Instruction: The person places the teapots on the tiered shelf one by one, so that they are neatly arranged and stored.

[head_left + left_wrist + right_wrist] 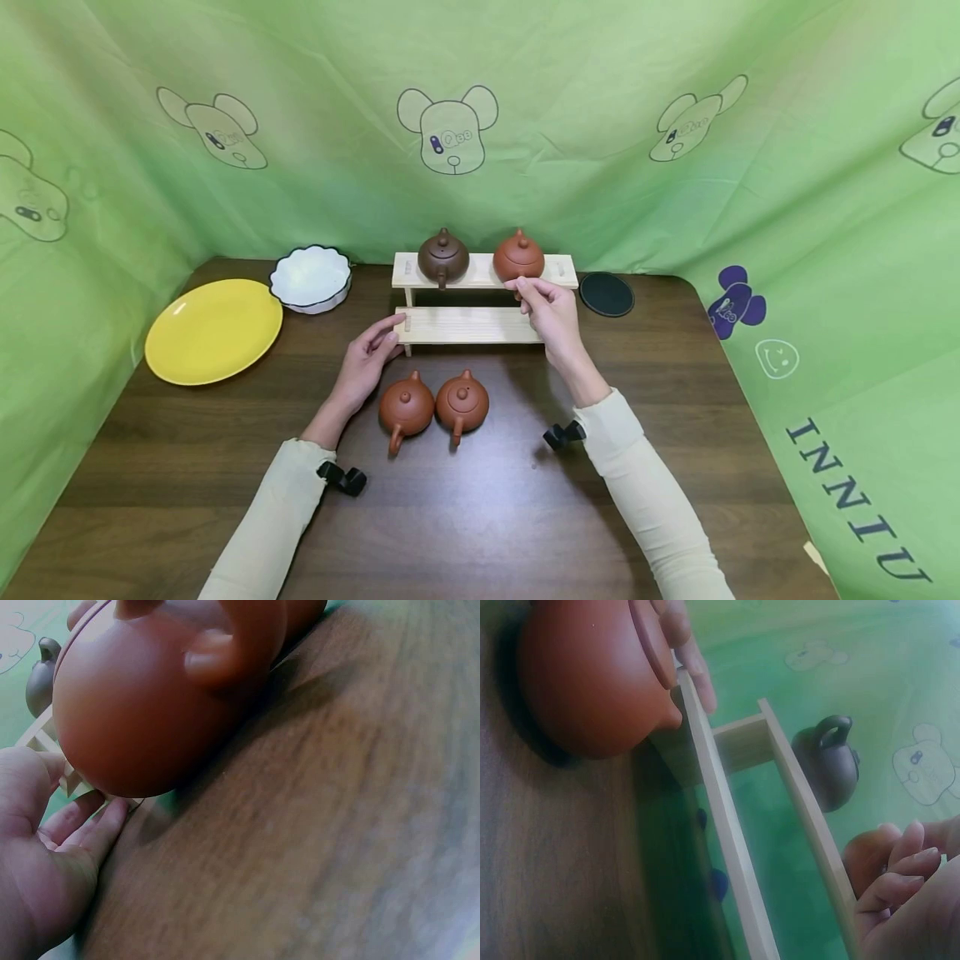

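Observation:
A two-step wooden stand [472,325] holds a dark brown teapot [443,257] and a reddish teapot [518,257] on its upper shelf. My right hand [553,321] pinches the handle of that reddish teapot; in the right wrist view its fingers curl close to the teapot [867,859]. At the lower shelf's left end, my left hand [363,367] touches the board with its fingers extended. Two more reddish teapots, one on the left [406,407] and one on the right [462,403], stand side by side on the table before the stand, handles toward me.
A yellow plate [213,332] lies at the far left, with a white scalloped bowl [311,279] beside it. Right of the stand is a dark round coaster [607,294]. Green printed cloth [570,125] hangs behind and along the sides of the brown table [480,533].

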Demonstrator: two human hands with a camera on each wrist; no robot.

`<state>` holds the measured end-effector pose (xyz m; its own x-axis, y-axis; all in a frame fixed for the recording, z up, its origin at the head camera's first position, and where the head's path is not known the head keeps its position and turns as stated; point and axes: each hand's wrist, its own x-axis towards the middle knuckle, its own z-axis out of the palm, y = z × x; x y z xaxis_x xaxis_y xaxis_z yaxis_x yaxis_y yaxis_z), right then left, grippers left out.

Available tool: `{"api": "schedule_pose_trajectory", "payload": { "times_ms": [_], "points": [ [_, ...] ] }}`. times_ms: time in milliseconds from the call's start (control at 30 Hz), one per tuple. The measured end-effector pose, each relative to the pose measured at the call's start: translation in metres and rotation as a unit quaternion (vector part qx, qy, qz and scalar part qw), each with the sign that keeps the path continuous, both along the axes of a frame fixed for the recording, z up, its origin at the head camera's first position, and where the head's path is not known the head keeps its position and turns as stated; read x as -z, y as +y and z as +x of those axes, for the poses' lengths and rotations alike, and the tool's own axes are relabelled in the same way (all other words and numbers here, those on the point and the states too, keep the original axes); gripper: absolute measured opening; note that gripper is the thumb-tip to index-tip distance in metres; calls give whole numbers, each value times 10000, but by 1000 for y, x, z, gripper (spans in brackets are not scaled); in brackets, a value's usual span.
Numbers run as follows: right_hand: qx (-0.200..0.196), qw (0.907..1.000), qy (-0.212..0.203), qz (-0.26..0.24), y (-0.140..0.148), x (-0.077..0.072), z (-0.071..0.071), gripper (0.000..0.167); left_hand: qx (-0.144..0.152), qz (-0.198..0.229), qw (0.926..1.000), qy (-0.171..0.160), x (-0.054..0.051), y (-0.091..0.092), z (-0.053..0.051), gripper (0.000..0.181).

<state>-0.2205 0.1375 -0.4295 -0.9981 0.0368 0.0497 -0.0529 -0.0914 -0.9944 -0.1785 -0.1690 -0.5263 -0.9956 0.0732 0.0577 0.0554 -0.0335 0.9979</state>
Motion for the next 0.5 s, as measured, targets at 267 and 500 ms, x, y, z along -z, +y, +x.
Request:
{"api": "schedule_pose_trajectory", "payload": {
  "times_ms": [267,500],
  "points": [
    [-108,9999,-65,-117,5,0,0,20,-7,51,10000,7,1,0,0,42],
    [-88,9997,-76,-228,10,2,-1,20,10,83,10000,-21,1,0,0,42]
  ]
}}
